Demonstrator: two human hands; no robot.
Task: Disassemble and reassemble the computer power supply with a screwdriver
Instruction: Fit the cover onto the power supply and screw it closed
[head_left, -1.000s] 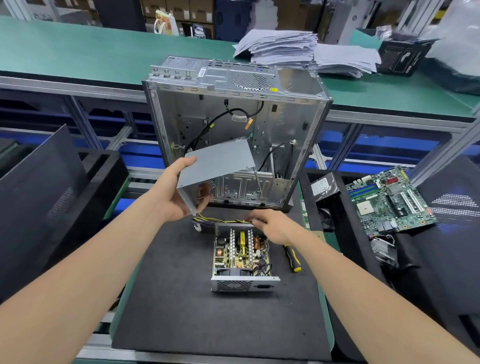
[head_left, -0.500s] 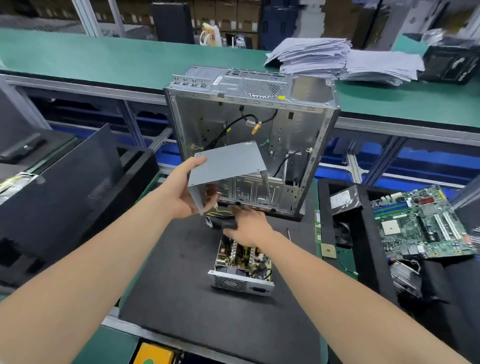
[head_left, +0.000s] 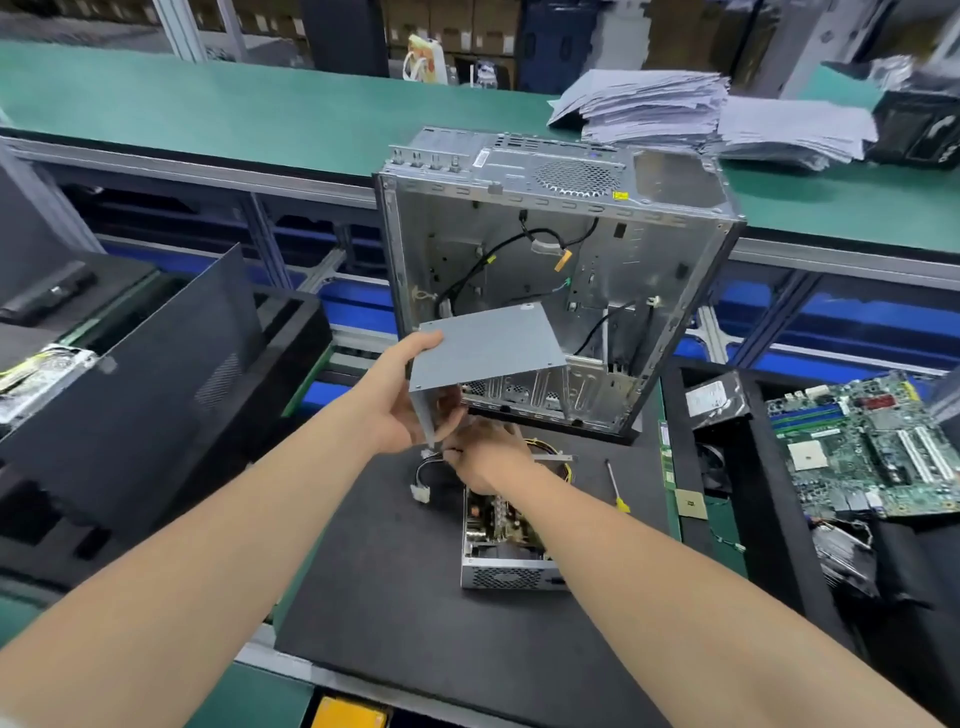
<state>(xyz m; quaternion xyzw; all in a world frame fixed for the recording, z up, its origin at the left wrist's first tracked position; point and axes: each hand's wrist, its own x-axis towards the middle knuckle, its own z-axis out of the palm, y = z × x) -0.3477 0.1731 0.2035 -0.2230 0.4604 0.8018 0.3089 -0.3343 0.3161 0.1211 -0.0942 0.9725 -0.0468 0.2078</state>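
**Desk:** What are the hands doing?

**Operator:** My left hand (head_left: 397, 402) holds the grey sheet-metal cover (head_left: 488, 345) up off the bench. The thumb lies on its top face and the fingers curl under the bent side wall. My right hand (head_left: 488, 457) sits just below it, knuckles up, fingers curled at the black and yellow cable bundle (head_left: 423, 470). The back of the hand hides the fingertips, so I cannot tell if they pinch the wires.

**Desk:** And the power supply?

**Operator:** The open silver power supply (head_left: 498, 545) lies under my right wrist, circuit board showing and vent grille towards me. The cable bundle trails out left of that hand, ending in a white plug. The thin yellow-handled screwdriver (head_left: 617, 486) lies just right of the same hand, touched by neither.

**Desk:** What is the surface like?

**Operator:** All of it lies on a black foam mat (head_left: 395, 613). Beyond both hands, an empty silver computer case (head_left: 566, 182) stands upright on the mat's far edge with its open side facing me and loose black wires inside. Behind the case a long green workbench (head_left: 208, 114) runs across the room, with stacks of white paper (head_left: 649, 104) on it and cartons behind it. Right of my right arm, a green motherboard (head_left: 872, 452) rests in a black tray. Left of my left arm, a black perforated side panel (head_left: 156, 358) leans upright.
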